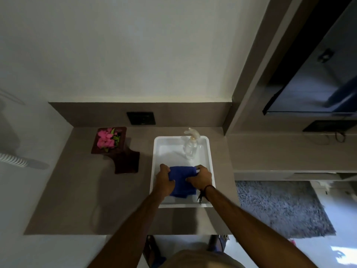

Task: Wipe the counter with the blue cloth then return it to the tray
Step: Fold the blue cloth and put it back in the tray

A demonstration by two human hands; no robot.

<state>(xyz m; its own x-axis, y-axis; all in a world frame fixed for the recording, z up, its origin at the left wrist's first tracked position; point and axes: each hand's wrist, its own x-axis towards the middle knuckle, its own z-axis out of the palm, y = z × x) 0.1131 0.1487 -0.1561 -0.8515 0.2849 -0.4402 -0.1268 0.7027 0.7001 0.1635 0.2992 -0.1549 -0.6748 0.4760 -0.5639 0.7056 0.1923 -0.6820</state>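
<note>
A folded blue cloth point(182, 181) lies in the near half of a white tray point(160, 149) on the grey-brown counter point(81, 192). My left hand point(164, 178) grips the cloth's left edge. My right hand point(201, 177) grips its right edge, with a dark band on that wrist. Both hands are inside the tray, and my forearms reach in over the counter's front edge. Whether the cloth rests on the tray floor or is held just above it is unclear.
A clear spray bottle point(190, 146) stands at the tray's far right. A dark wooden stand with pink flowers point(109, 140) sits left of the tray. A black wall socket point(141, 118) is behind. A TV point(318, 74) hangs at the right above a shelf; a grey rug point(280, 207) covers the floor.
</note>
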